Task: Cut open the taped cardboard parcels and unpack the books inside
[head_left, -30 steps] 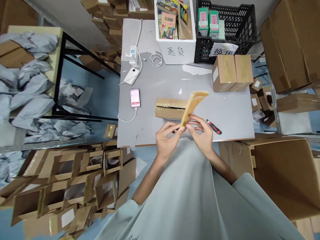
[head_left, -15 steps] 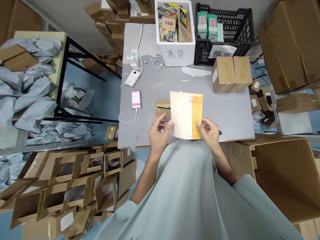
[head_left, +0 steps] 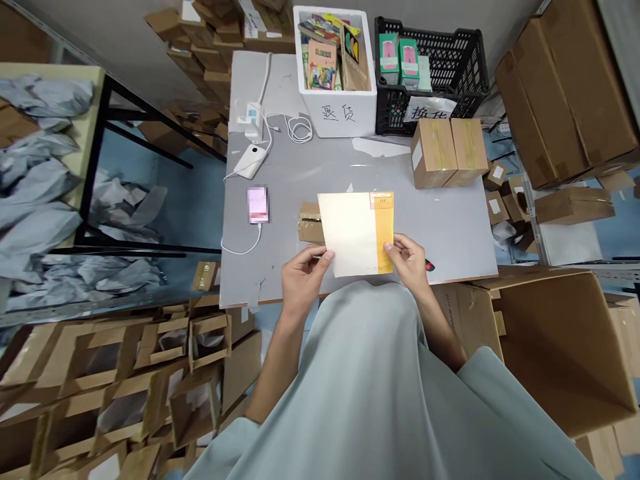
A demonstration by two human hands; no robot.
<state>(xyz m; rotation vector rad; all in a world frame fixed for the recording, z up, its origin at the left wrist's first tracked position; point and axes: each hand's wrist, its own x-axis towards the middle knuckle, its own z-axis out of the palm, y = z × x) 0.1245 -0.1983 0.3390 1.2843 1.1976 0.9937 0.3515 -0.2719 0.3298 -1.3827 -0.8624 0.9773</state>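
Note:
In front of me I hold up a thin book (head_left: 350, 233) with a cream and yellow surface and a small printed label at its top right. My left hand (head_left: 304, 275) pinches its lower left edge between thumb and fingers. On the yellow right edge, my right hand (head_left: 407, 260) grips with the thumb in front and the fingers behind. Partly hidden behind the book lies a small taped cardboard box (head_left: 311, 223) on the grey table (head_left: 295, 167). A red and black object (head_left: 429, 265) shows beside my right hand, too small to name.
A white bin of books (head_left: 337, 113) and a black crate (head_left: 457, 67) stand at the back. Two cardboard boxes (head_left: 435, 157) sit at right. A phone (head_left: 259, 205), power bank (head_left: 250, 161) and cables lie at left. A large open carton (head_left: 565, 347) stands right of me.
My left hand has closed onto the book's left edge, where its fingers were apart before. The book's cream part looks wider and its left edge slants. The whole view has shifted slightly.

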